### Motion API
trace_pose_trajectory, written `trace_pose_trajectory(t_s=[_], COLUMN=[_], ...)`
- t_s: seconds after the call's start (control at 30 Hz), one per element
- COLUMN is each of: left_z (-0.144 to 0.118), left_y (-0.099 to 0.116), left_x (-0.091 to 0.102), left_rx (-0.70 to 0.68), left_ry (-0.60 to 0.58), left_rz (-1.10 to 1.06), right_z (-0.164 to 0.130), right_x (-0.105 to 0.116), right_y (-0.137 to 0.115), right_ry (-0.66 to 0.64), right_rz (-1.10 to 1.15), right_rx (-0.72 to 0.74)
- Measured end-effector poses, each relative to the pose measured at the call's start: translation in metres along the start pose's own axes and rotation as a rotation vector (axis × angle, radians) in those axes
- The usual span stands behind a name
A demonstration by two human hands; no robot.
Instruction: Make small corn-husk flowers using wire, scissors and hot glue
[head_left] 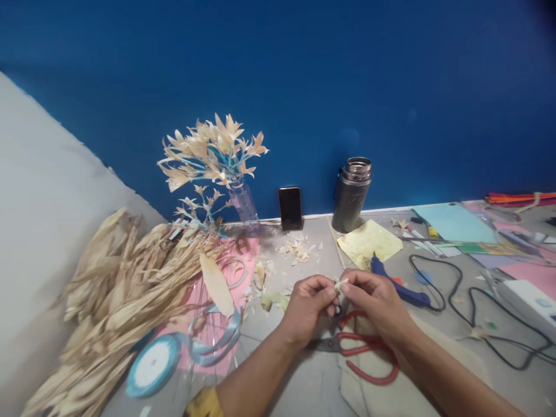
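Observation:
My left hand [311, 304] and my right hand [374, 298] meet above the work surface, fingertips pinched together on a small pale piece [340, 285] that looks like dried husk. Most of the piece is hidden by the fingers. Below my hands lie scissors [373, 379] with red handles, their blades pointing left and partly under my left wrist. A blue glue gun [406, 289] rests just beyond my right hand, its tip on a yellow paper [369, 243]. Small husk scraps [296, 249] are scattered ahead of my left hand.
Dried corn husks [143, 301] heap at left beside a blue ribbon spool [153, 366] and pink paper [191, 336]. Husk flowers [217, 147] stand in a clear bottle [244, 202]. A phone [290, 208] and a flask [351, 194] stand near the blue wall. Black cable [467, 313] loops at right.

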State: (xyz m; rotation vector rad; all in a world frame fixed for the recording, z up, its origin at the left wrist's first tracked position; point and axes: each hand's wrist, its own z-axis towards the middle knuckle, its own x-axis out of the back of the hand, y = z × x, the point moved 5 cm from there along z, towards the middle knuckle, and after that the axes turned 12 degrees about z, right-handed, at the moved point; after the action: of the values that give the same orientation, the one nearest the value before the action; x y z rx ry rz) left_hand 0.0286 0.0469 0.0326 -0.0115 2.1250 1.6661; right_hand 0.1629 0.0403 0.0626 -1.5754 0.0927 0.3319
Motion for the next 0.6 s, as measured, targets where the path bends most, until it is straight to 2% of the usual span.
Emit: trace_pose_trajectory(t_s=[0.2, 0.3, 0.47, 0.6], left_z=[-0.003, -0.004, -0.004, -0.004], left_y=[-0.009, -0.01, -0.014, -0.019], left_x=[-0.01, -0.012, -0.013, -0.011], left_rx=[0.07, 0.071, 0.044, 0.049], left_ry=[-0.017, -0.008, 0.042, 0.082], left_rz=[-0.264, -0.29, -0.302, -0.305], right_z=[-0.001, 0.0, -0.002, -0.002], right_x=[-0.008, -0.009, -0.005, -0.004], right_y=[0.0, -0.003, -0.005, -0.002], right_ry=[0.066, 0.073, 0.114, 0.114], right_rz=[0.055, -0.01, -0.195, -0.224], right_rx=[0.003, 0.053, 0.235, 0.277])
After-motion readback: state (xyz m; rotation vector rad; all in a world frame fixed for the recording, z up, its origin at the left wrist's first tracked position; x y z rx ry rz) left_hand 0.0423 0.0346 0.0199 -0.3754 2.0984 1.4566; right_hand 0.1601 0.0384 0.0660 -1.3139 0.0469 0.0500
